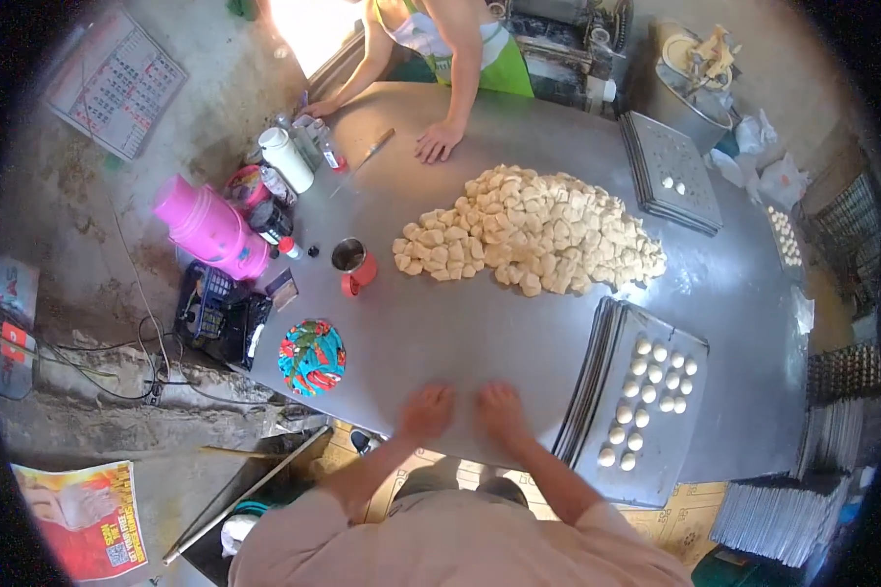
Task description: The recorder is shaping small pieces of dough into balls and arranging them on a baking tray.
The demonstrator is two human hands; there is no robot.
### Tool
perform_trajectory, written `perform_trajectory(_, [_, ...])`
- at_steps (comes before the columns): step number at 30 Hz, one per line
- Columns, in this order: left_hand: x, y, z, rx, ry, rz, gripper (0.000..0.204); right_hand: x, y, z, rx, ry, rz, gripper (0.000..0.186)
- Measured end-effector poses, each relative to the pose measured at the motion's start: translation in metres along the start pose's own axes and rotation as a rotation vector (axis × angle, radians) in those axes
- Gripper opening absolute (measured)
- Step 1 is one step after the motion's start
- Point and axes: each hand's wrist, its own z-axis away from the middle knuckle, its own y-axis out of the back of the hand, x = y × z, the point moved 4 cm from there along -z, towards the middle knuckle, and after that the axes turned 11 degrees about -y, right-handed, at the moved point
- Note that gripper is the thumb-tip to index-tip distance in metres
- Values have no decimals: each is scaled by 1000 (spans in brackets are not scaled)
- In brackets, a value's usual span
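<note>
Where the wall met the metal table (pixel 440 323) on the left, clutter stood in a row: a pink jug (pixel 210 230), a white bottle (pixel 286 158), a dark basket (pixel 215 313), a red cup (pixel 354 266) and a round painted plate (pixel 311 357); further in, near the table's front edge, the left hand (pixel 427 411) lay palm down on the bare metal, fingers spread flat and grasping nothing that showed; just beside it the right hand (pixel 500 408) pressed down in the same way, and whether a dough piece sat hidden beneath either palm I could not tell; beyond them, toward the middle of the table, a large heap of cut dough pieces (pixel 529 230) lay unshaped, well apart from both hands; at the far edge another person leaned with one hand (pixel 437 140) flat on the table, close to a knife (pixel 367 157); right of the wearer's hands a stack of trays (pixel 646 460) carried dough balls (pixel 646 391) in short rows over part of the top tray only, its lower end bare; a second tray stack (pixel 671 171) farther back held only two or three balls; judging by this, the shaping seemed barely begun, with a handful of balls set out and nearly the whole heap left to roll.
</note>
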Motion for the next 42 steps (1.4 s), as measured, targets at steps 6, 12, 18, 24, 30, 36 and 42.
perform_trajectory(6, [-40, -23, 22, -68, 193, 173, 20, 12, 2, 12, -375, -316, 32, 29])
perform_trajectory(12, [15, -3, 22, -137, 8, -23, 37, -29, 30, 12, -28, 68, 10, 18])
perform_trajectory(18, [-47, 30, -32, 34, 192, 87, 52, -6, -4, -12, -192, -99, 37, 22])
perform_trajectory(24, [-2, 27, -34, -118, 486, 512, 40, 31, 71, 29, -304, -465, -506, 18])
perform_trajectory(30, [237, 5, -207, 159, -98, 721, 32, 98, 263, 132, 371, -784, -379, 32])
perform_trajectory(36, [405, -6, -287, 169, -380, 535, 26, 213, 345, 200, 509, -883, -283, 29])
perform_trajectory(42, [421, -34, -320, 180, -217, 452, 31, 270, 344, 188, 346, -968, -135, 27])
